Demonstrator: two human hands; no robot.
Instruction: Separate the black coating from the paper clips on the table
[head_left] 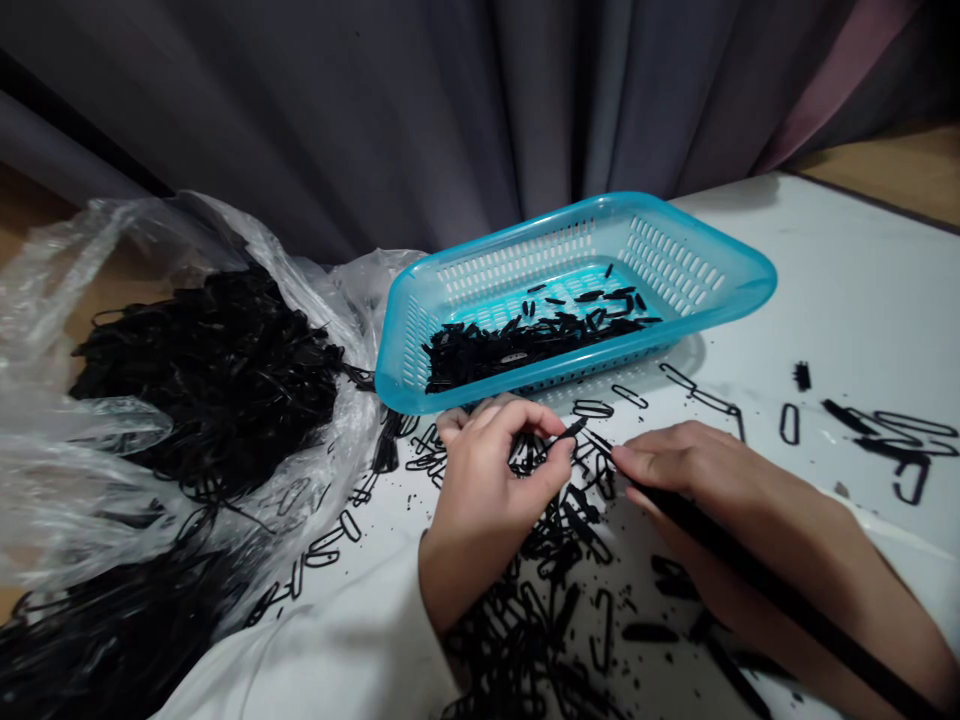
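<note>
Just in front of the blue basket (720,290), my left hand (499,480) pinches a small black piece (576,427) between thumb and forefinger. My right hand (697,480) is closed around a long, thin black tool (772,575), its tip close to that piece; whether they touch is hard to tell. Black flat pieces (510,345) lie heaped along the near side inside the basket. Under and around my hands, many black loops and scraps (510,640) cover part of the white surface.
At the left, a clear plastic bag (300,270) holds a big tangle of black strips (202,370). More black loops (911,425) lie on the white table (840,270) at the right. A grey curtain (337,110) hangs behind the basket.
</note>
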